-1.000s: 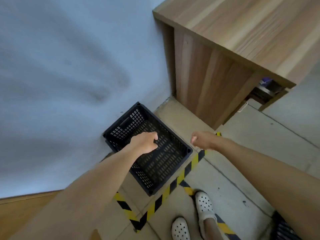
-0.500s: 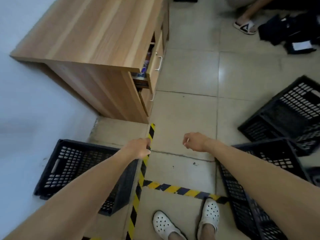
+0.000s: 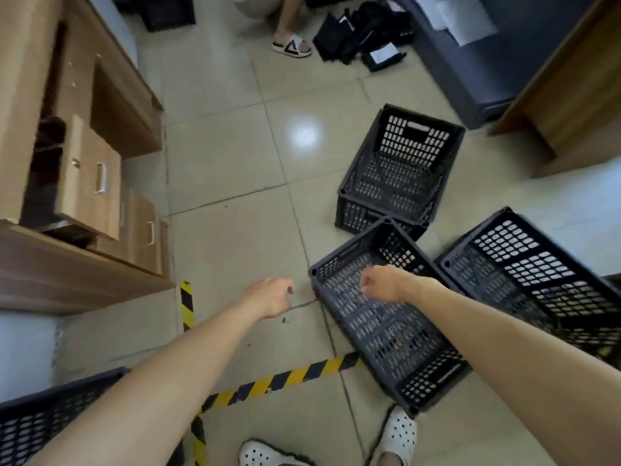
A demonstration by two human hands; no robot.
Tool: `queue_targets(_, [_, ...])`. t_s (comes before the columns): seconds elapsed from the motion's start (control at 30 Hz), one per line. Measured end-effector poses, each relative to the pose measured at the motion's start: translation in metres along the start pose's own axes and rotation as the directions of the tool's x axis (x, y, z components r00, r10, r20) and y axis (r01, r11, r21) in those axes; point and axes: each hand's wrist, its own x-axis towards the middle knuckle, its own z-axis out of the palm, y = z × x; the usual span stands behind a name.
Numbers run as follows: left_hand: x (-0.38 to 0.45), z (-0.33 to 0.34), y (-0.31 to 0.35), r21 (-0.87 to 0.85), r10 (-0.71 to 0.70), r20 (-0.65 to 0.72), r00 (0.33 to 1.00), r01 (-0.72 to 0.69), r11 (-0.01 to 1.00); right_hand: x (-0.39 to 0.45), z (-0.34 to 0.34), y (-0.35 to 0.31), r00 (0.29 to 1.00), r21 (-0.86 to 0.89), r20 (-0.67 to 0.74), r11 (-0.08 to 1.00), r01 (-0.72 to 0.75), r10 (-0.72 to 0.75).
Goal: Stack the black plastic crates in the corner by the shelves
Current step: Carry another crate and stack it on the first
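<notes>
Three black plastic crates lie on the tiled floor to my right: a near crate (image 3: pixel 383 327), a far crate (image 3: pixel 400 169) behind it, and a right crate (image 3: pixel 537 274) beside it. A corner of another black crate (image 3: pixel 37 422) shows at the bottom left, by the white wall. My left hand (image 3: pixel 268 295) hovers over bare floor left of the near crate, fingers loosely curled, holding nothing. My right hand (image 3: pixel 381 284) hovers above the near crate's inside, fingers curled, touching nothing that I can see.
A wooden cabinet (image 3: pixel 84 183) with a drawer pulled out stands at the left. Yellow-and-black tape (image 3: pixel 275 381) crosses the floor near my white shoes (image 3: pixel 398 432). Another person's sandalled foot (image 3: pixel 290 45) and black bags (image 3: pixel 363 31) lie far ahead. A wooden desk (image 3: pixel 571 95) stands at the right.
My view has swung right, away from the corner crate, which slid to the bottom left. The three crates on the right came into view, and my right hand now hovers over the near one.
</notes>
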Motion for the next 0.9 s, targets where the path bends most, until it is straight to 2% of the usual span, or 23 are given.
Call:
queue_targets(0.2, [0.041, -0.018, 0.121, 0.015, 0.094, -0.028, 0.995, -0.093, 0.996, -0.029, -0.042, 0.115, 0.998, 0.076, 0.049, 0.996, -0.052, 0.048])
queue_targets(0.4, [0.068, -0.015, 0.199, 0.06, 0.15, -0.015, 0.989, -0.149, 0.987, -0.05, -0.063, 0.193, 0.986, 0.088, -0.012, 0.982, -0.166, 0.167])
queue_targets(0.57, [0.086, -0.006, 0.215, 0.163, 0.151, 0.052, 0.987, -0.158, 0.974, -0.045, -0.058, 0.213, 0.988, 0.148, 0.006, 0.977, -0.152, 0.153])
queue_targets(0.73, [0.109, -0.02, 0.22, 0.171, 0.163, 0.107, 0.981, -0.18, 0.969, -0.032, -0.062, 0.222, 0.984, 0.166, 0.027, 0.97, -0.18, 0.178])
queue_targets(0.9, [0.129, -0.05, 0.217, 0.164, 0.189, 0.07, 0.979, -0.198, 0.966, -0.012, -0.09, 0.213, 0.978, 0.178, 0.019, 0.962, -0.208, 0.208])
